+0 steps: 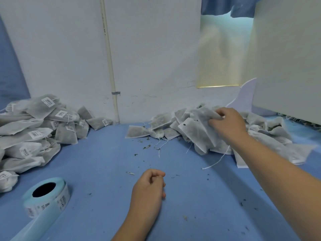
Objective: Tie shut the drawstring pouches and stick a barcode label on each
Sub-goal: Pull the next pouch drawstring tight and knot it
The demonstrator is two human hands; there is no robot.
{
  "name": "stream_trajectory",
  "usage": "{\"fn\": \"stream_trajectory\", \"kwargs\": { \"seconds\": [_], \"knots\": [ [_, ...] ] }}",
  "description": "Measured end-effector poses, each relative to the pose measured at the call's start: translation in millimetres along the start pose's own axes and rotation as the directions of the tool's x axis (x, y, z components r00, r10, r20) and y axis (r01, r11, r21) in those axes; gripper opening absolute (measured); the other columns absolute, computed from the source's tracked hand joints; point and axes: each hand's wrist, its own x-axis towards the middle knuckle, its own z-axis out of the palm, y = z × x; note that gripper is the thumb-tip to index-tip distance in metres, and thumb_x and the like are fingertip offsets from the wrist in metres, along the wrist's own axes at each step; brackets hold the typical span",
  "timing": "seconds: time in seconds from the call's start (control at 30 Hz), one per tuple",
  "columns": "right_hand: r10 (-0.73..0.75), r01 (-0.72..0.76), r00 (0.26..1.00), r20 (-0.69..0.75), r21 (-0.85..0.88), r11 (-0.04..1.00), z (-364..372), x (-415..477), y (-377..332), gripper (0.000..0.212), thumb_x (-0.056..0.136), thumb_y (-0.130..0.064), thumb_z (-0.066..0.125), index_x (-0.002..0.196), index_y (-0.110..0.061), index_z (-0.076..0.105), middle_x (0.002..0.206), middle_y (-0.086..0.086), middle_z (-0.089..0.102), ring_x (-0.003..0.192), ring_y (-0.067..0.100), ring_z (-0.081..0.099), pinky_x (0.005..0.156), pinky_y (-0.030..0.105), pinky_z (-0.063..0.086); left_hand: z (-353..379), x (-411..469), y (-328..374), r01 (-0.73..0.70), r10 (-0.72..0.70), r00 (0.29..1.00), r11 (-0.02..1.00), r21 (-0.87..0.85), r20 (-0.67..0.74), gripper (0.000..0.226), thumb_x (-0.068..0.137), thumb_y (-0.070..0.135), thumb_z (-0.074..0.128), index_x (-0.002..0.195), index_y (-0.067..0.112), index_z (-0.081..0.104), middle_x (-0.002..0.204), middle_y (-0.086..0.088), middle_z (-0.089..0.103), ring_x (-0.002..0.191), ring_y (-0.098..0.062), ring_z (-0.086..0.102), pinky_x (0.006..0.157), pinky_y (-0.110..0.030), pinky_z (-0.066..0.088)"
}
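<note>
Right grip is out over the far right of the counter, down in the heap of unlabelled pouches; thumb and fingers are curled round the top of one pouch at the crest of the heap, so this is the fetch step: picking the next pouch to work on. Left grip rests near the front edge, about the middle; its fingers are curled into a fist and nothing shows inside it.

Over at the left edge sits the finished stack, the labelled pouches, each with a barcode sticker showing; the label roll lies on its side by the near-left corner, its tail of backing running off toward the front edge. A loose drawstring trails out of the right heap across the blue top, and bits of dried leaf are scattered mid-counter.

Next, by my reading, the pouch has to come clear of its neighbours — they overlap, so others may drag along with it — and into the open middle; then both grips find the string and cinch it, and only after that does a sticker come off the roll.
</note>
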Motion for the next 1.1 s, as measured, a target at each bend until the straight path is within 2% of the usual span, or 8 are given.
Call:
{"fn": "stream_trajectory", "kwargs": {
  "seconds": [0.1, 0.2, 0.3, 0.4, 0.53, 0.77, 0.93, 1.1],
  "knots": [
    [0.039, -0.072, 0.993, 0.107, 0.322, 0.944, -15, -34, -16, 0.012, 0.079, -0.014, 0.063, 0.087, -0.022, 0.068, 0.086, -0.008, 0.067, 0.077, 0.012, 0.059, 0.067, 0.029, 0.047, 0, -4, 3, -0.048, 0.048, 0.998, 0.999, 0.008, -0.034, 0.024, 0.090, 0.007, 0.050, 0.085, 0.025, 0.066, 0.069, 0.000, 0.059, 0.048, -0.006, 0.051, 0.047, -0.014, 0.039],
    [-0.033, -0.232, 0.919, 0.394, 0.604, 0.762, -23, -76, -26, 0.010, 0.084, -0.008, 0.064, 0.090, -0.015, 0.069, 0.078, -0.002, 0.062, 0.067, 0.014, 0.053, 0.061, 0.028, 0.041, -1, -8, 13, -0.147, 0.147, 0.986, 0.989, -0.001, -0.074, 0.023, 0.092, 0.010, 0.054, 0.086, 0.029, 0.066, 0.077, -0.003, 0.060, 0.066, -0.015, 0.056, 0.061, -0.028, 0.044],
    [-0.161, -0.383, 0.785, 0.598, 0.673, 0.633, -20, -113, -31, 0.014, 0.079, -0.012, 0.066, 0.083, -0.024, 0.071, 0.076, -0.005, 0.063, 0.069, 0.011, 0.054, 0.062, 0.025, 0.042, -7, -13, 33, -0.235, 0.225, 0.965, 0.969, -0.069, -0.131, 0.022, 0.091, 0.007, 0.056, 0.087, 0.026, 0.066, 0.088, 0.003, 0.067, 0.088, -0.021, 0.064, 0.079, -0.033, 0.049],
    [-0.232, -0.493, 0.681, 0.694, 0.670, 0.555, -9, -139, -32, 0.018, 0.075, -0.014, 0.064, 0.088, -0.022, 0.072, 0.082, -0.004, 0.065, 0.074, 0.011, 0.057, 0.065, 0.024, 0.044, -17, -23, 49, -0.241, 0.240, 0.970, 0.956, -0.169, -0.030, 0.017, 0.090, 0.007, 0.057, 0.094, 0.019, 0.069, 0.091, 0.002, 0.072, 0.090, -0.018, 0.068, 0.082, -0.033, 0.053],
    [-0.204, -0.564, 0.672, 0.712, 0.670, 0.482, 5, -157, -35, 0.027, 0.075, -0.010, 0.065, 0.101, -0.015, 0.072, 0.099, 0.008, 0.068, 0.090, 0.022, 0.062, 0.080, 0.036, 0.047, -32, -36, 50, -0.179, 0.211, 0.952, 0.972, -0.154, 0.222, 0.023, 0.092, 0.009, 0.053, 0.100, 0.019, 0.072, 0.101, 0.001, 0.074, 0.096, -0.015, 0.069, 0.080, -0.030, 0.051],
    [-0.090, -0.546, 0.737, 0.670, 0.669, 0.505, 15, -173, -49, 0.020, 0.087, 0.000, 0.060, 0.105, -0.003, 0.068, 0.097, 0.016, 0.072, 0.075, 0.021, 0.064, 0.064, 0.025, 0.051, -44, -55, 38, -0.286, 0.296, 0.914, 0.955, -0.077, 0.279, 0.029, 0.076, 0.028, 0.063, 0.105, 0.025, 0.068, 0.098, 0.010, 0.074, 0.092, -0.002, 0.068, 0.071, -0.011, 0.048],
    [0.000, -0.596, 0.737, 0.676, 0.650, 0.471, 2, -175, -52, 0.030, 0.095, -0.032, 0.052, 0.106, -0.010, 0.069, 0.103, 0.008, 0.074, 0.086, 0.029, 0.072, 0.070, 0.031, 0.055, -41, -53, 37, -0.357, 0.351, 0.934, 0.927, 0.113, 0.075, 0.034, 0.073, 0.032, 0.070, 0.104, 0.041, 0.061, 0.097, 0.025, 0.069, 0.087, 0.006, 0.065, 0.070, -0.010, 0.048],
    [-0.044, -0.404, 0.764, 0.644, 0.531, 0.745, -5, -182, -59, 0.021, 0.089, -0.038, 0.059, 0.100, -0.024, 0.070, 0.098, -0.001, 0.073, 0.077, 0.013, 0.072, 0.070, 0.028, 0.054, -44, -49, 35, -0.449, 0.462, 0.887, 0.843, 0.296, 0.028, 0.051, 0.075, 0.025, 0.078, 0.109, 0.052, 0.050, 0.097, 0.027, 0.063, 0.087, 0.009, 0.060, 0.066, -0.003, 0.042]
  ]
}}
